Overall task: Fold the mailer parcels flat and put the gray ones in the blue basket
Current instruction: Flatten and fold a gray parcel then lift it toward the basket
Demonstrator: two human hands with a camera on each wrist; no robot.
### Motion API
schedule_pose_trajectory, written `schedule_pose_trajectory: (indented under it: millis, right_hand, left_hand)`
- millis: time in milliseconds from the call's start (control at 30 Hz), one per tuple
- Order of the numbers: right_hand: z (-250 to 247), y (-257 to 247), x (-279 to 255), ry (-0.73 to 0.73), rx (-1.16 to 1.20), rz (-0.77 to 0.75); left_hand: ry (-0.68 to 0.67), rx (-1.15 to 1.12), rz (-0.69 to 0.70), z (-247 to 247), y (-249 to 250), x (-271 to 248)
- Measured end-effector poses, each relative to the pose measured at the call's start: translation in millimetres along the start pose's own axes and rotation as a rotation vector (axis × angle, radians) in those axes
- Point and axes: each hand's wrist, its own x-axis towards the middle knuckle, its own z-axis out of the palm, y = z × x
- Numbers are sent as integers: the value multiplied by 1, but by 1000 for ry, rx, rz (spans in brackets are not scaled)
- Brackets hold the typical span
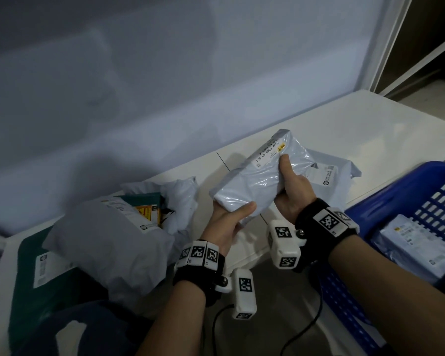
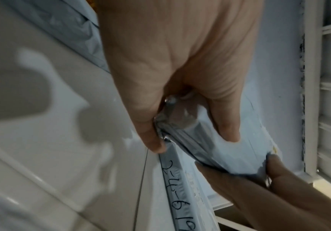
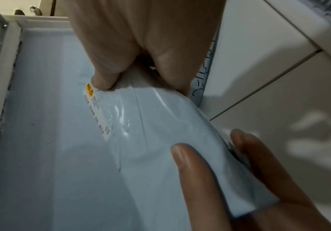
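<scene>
1. You're holding a folded gray mailer parcel (image 1: 261, 174) up at frame center, above the white table (image 1: 357, 129).
2. Your left hand (image 1: 229, 222) is pinching its near end, thumb on top.
3. Your right hand (image 1: 292, 188) is gripping the right edge.
4. The blue basket (image 1: 370, 217) is sitting at lower right, already holding one gray parcel (image 1: 416, 242).

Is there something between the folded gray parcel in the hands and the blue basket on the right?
Nothing visible blocks it. Both hands hold the gray parcel in the air, and the blue basket is open on top, right beside the right hand. One parcel already lies inside.
</scene>
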Motion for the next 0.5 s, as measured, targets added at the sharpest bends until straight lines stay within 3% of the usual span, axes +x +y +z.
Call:
schedule_pose_trajectory:
  millis: [100,200,300,400,500]
  right_hand:
    - [3,-6,1,-6,-42,-38]
    - [6,-13,-1,-61,-134,-95]
    - [9,-13,-2,-139,-362,-224]
    - [13,-2,-9,-258,-565,-293]
    - [14,11,-13,-386,-698,-307]
  left_hand:
    - [-3,-18,21,-4,2,1]
    - [122,-64,60,-12,14,5]
    - [219,129,111,-21,28,8]
    - [195,284,175,-23,32,11]
    - [134,133,178,-15,37,8]
